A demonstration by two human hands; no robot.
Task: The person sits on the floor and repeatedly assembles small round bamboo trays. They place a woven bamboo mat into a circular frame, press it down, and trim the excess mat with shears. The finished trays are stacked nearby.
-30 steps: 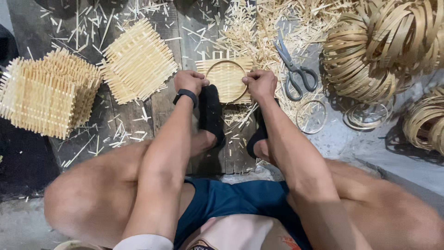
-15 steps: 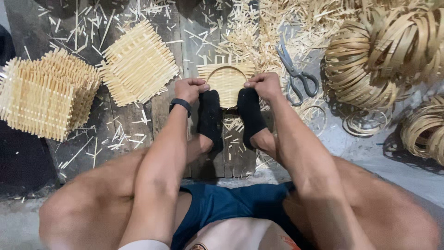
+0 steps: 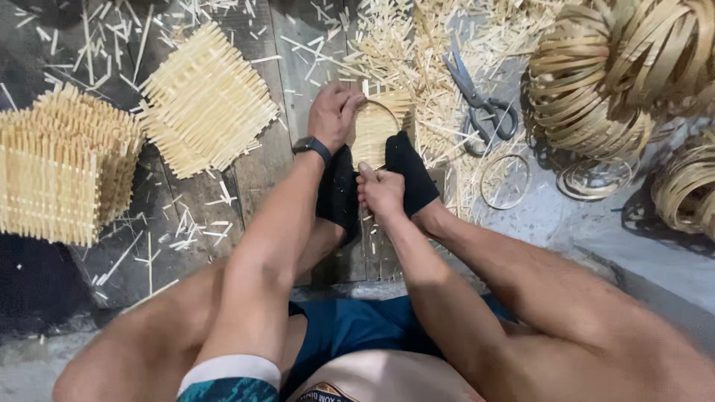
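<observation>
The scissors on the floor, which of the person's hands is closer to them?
Right. The right hand sits below and left of the scissors, by the near edge of the woven bamboo mat. The left hand grips the mat's far-left side.

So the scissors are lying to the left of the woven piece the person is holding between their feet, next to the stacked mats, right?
Not quite. In the head view the scissors lie to the right of the woven piece, among the loose splints beside the coiled strips. The stacked mats are on the left.

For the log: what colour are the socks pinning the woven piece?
Black socks, seen in the head view, on both feet.
</observation>
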